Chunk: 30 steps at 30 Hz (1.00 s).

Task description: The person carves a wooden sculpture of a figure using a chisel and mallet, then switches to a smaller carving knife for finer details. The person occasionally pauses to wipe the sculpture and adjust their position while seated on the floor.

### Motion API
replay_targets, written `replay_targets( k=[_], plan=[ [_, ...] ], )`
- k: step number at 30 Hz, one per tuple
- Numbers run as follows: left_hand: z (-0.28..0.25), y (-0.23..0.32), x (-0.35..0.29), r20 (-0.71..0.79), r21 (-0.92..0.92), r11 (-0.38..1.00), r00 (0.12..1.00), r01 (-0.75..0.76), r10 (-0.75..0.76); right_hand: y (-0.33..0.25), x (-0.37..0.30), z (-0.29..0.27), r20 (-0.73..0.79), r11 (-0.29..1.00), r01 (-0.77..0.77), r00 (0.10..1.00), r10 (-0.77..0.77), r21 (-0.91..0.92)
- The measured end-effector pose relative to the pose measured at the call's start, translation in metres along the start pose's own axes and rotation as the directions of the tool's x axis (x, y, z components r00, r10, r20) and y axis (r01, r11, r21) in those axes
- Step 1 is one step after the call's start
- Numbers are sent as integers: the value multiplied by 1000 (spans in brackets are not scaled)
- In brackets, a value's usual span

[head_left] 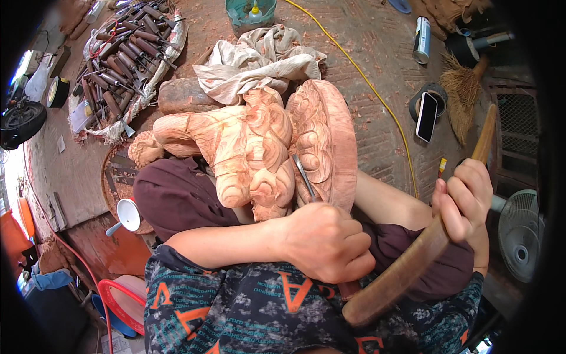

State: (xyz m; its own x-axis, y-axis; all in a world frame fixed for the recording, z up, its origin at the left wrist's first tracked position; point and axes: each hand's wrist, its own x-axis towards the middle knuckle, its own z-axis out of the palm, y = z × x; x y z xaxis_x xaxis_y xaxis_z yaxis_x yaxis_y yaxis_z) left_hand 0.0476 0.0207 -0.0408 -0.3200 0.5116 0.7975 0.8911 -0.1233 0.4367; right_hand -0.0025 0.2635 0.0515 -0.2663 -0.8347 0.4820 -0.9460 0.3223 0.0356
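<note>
A carved wooden figure (pixel 236 138) lies on its side across my lap, its head to the left and its rounded base (pixel 339 141) to the right. My left hand (pixel 327 242) is wrapped round the handle of a chisel (pixel 303 176). The metal blade meets the carving in the groove between the figure and the base. My right hand (pixel 466 197) grips a long, slightly curved wooden club (pixel 407 268) near its upper part. The club's thick lower end is beside the butt of the chisel handle; whether they touch I cannot tell.
Many wooden-handled chisels (pixel 127 59) lie on a sack at the far left. A crumpled cloth (pixel 253 65) and a wooden block (pixel 183 95) sit behind the carving. To the right are a yellow cord (pixel 365 76), phone (pixel 426 117), spray can (pixel 421 41), straw broom (pixel 463 94) and fan (pixel 520 236).
</note>
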Motion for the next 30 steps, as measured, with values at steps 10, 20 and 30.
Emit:
replay_targets(
  k=[10, 20, 30],
  plan=[
    [-3, -4, 2, -30, 30, 999, 999, 26, -25, -1, 2, -1, -14, 995, -59, 998, 60, 74],
    [1, 7, 13, -64, 78, 994, 995, -73, 78, 9, -1, 11, -96, 989, -70, 992, 83, 133],
    [5, 3, 14, -104, 43, 995, 991, 93, -88, 9, -6, 8, -159, 991, -3, 987, 24, 131]
  ],
)
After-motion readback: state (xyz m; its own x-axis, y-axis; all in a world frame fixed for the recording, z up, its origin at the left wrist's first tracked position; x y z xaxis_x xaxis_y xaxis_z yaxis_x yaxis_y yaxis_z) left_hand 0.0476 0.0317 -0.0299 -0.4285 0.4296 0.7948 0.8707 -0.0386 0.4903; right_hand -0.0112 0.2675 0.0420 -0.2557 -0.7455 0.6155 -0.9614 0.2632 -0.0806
